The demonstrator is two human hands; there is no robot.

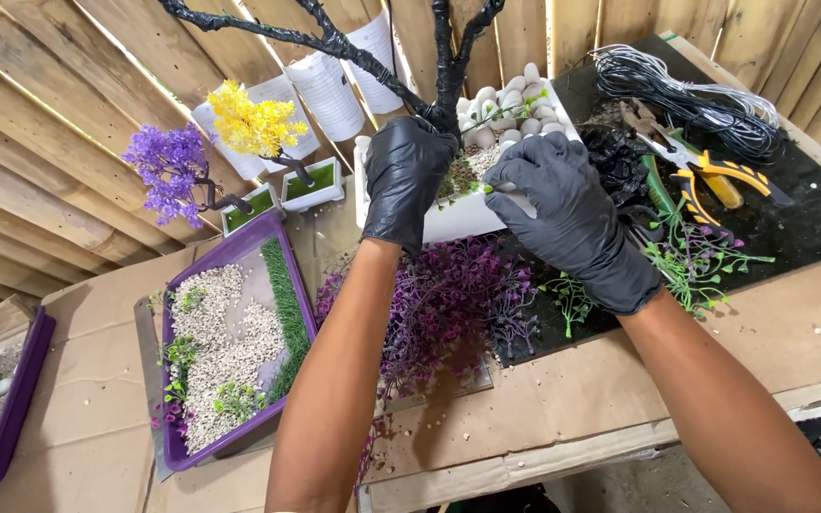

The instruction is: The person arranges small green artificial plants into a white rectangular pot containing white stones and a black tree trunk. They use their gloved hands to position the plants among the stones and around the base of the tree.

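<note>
**Gloved hands at the white planter**

Left hand point(407, 180), in a black glove, curls over the near rim of the white planter point(458, 217), fingers bent down against its wall right at the foot of the black wrapped tree trunk point(447, 66). The right hand point(567, 214), also gloved, is nearly closed, pinching a small green sprig point(484, 188) between thumb and fingertips just above the planter's gravel filling. The planter stands at the back of the surface point(791, 323), with white pebbles point(510, 104) heaped in its far end.

The sprig looks like light, springy plastic: it would bend rather than break, and is best held low on its stem, as it is now. The planter, loaded with stones and gravel, is probably heavy and stiff, so the rim is the sound place to steady it.

Just in front of the planter lies a mass of purple artificial foliage point(448, 304), with loose green sprigs point(696, 256) to the right on a dark mat. Beyond those lie yellow-handled pliers point(715, 176) and a coil of wire point(686, 90). To the left sits a purple tray point(239, 252) holding gravel and a grass strip, and behind it two small pots with a purple tree point(168, 171) and a yellow tree point(251, 122).
</note>
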